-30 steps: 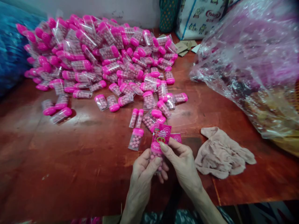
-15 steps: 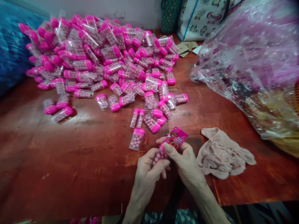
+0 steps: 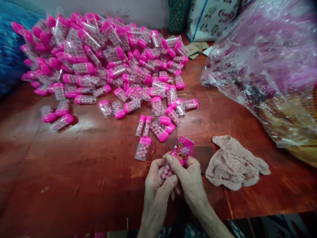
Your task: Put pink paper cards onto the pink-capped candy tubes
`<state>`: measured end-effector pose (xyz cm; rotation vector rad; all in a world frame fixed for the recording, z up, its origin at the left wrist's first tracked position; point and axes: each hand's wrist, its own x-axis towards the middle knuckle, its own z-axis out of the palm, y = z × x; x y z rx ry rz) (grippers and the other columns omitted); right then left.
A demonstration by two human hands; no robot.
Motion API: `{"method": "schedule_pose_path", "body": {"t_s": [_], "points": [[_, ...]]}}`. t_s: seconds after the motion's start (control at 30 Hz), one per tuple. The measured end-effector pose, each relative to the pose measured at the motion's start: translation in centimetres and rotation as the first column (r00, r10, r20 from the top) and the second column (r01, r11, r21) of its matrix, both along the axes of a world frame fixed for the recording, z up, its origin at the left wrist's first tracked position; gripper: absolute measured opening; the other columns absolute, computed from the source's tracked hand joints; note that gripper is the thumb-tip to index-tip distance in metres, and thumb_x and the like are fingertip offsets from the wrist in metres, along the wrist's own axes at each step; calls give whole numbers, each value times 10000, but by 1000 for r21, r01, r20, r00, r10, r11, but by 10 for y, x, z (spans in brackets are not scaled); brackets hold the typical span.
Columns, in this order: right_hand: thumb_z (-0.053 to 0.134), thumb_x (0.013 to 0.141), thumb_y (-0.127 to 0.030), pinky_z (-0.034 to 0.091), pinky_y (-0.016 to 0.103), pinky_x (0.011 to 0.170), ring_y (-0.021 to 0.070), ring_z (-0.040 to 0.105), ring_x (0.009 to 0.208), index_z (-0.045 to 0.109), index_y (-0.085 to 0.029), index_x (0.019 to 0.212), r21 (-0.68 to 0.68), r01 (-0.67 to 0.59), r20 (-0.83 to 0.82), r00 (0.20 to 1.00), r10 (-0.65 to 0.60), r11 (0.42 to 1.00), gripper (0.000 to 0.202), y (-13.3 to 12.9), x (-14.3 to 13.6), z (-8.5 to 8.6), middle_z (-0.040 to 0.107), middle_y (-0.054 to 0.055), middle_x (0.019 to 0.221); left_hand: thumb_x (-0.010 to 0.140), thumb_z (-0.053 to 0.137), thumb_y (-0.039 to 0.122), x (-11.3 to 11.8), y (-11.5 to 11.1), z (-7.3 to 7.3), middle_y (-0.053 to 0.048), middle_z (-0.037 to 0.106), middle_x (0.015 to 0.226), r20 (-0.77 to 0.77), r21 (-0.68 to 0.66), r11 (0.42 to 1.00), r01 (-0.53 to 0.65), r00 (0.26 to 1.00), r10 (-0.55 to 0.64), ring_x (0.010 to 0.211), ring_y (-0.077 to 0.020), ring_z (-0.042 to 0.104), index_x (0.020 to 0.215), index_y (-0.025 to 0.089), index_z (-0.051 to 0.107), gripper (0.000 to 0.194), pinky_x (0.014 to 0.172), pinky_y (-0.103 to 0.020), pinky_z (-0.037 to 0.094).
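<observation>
Low in the middle of the head view, my left hand (image 3: 156,190) is closed round a clear candy container (image 3: 167,172) filled with round pink candies. My right hand (image 3: 192,180) pinches a printed pink sleeve (image 3: 183,148) between thumb and fingers. The sleeve sits over the upper end of the container, and the cap is hidden under it and the fingers. Just beyond my hands, one capped container (image 3: 143,148) lies on the wooden table (image 3: 74,172). Two narrow tubes (image 3: 143,126) of candies lie behind it.
A large heap of pink-capped containers (image 3: 99,59) fills the back left. On the right are a crumpled beige cloth (image 3: 235,163) and a big clear plastic bag (image 3: 260,76). Cardboard pieces (image 3: 194,49) and a printed white bag (image 3: 210,19) stand behind; blue plastic (image 3: 12,56) is at left.
The printed sleeve has come down over the container's pink cap, which showed before. My right thumb has moved a little left and down. The whole view has shifted slightly.
</observation>
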<state>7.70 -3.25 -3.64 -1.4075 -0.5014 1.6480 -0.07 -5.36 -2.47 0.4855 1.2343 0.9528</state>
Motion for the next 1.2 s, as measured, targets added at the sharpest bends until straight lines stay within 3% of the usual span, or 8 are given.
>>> {"method": "schedule_pose_path", "body": {"t_s": [0.1, 0.27, 0.47, 0.63, 0.77, 0.93, 1.03, 1.2], "points": [[647, 740, -399, 341, 148, 211, 50, 421, 241, 617, -125, 581, 12, -33, -72, 997, 34, 999, 318, -1, 4, 0, 572, -27, 452, 770, 582, 207, -2, 0, -2, 41, 531, 547, 16, 17, 1000, 10, 1000, -11, 413, -68, 452, 947, 154, 455, 224, 377, -157, 295], [672, 738, -347, 460, 171, 332, 83, 544, 369, 625, -144, 710, 57, 8, -134, 991, 0, 998, 211, 2, 13, 6, 603, -24, 539, 814, 536, 198, -7, 5, -3, 27, 561, 631, 83, 51, 998, 42, 995, -46, 444, -58, 465, 913, 169, 439, 142, 381, -149, 307], [630, 771, -379, 365, 146, 265, 48, 391, 265, 585, -159, 677, 60, 2, -59, 998, 1, 998, 244, -9, -3, 6, 451, -87, 370, 826, 523, 195, -7, 1, 3, 57, 503, 525, 17, 69, 997, -16, 1000, 15, 421, -58, 436, 885, 177, 434, 109, 382, -150, 295], [633, 775, -352, 371, 123, 337, 32, 410, 350, 627, -147, 730, 77, -20, -83, 996, 26, 997, 210, -13, -10, 3, 456, -78, 438, 814, 543, 199, -8, 2, 1, 61, 492, 590, 16, 81, 989, -127, 992, 126, 437, -45, 436, 872, 181, 447, 113, 386, -143, 308], [699, 711, -326, 445, 168, 394, 58, 485, 379, 630, -165, 814, 95, -12, -127, 992, 24, 995, 203, -4, 0, 6, 583, -46, 537, 826, 533, 208, -12, 3, -3, 68, 485, 536, 55, 75, 997, -19, 998, 15, 431, -57, 441, 901, 191, 440, 120, 387, -149, 294], [653, 747, -365, 428, 163, 366, 75, 526, 403, 623, -140, 639, 84, 21, 2, 1000, -21, 996, 251, 1, 5, 5, 619, -3, 556, 829, 529, 217, -12, 1, -1, 63, 493, 505, -29, 91, 990, 107, 994, -104, 422, -57, 425, 882, 184, 443, 106, 400, -153, 291], [653, 743, -369, 370, 154, 297, 65, 488, 349, 620, -131, 620, 40, 10, 35, 999, -11, 999, 270, -3, -3, 2, 598, -13, 514, 805, 559, 228, -8, -1, 3, 67, 472, 503, -84, 74, 996, 58, 995, -51, 399, -50, 412, 877, 175, 456, 136, 380, -147, 272], [674, 726, -348, 404, 161, 332, 78, 523, 388, 616, -139, 675, 72, 21, 97, 995, -28, 997, 223, -9, -11, -1, 622, -9, 557, 764, 603, 246, -4, -3, 2, 80, 432, 550, -91, 57, 996, -68, 993, 73, 380, -34, 377, 856, 177, 464, 180, 357, -145, 268]]}}
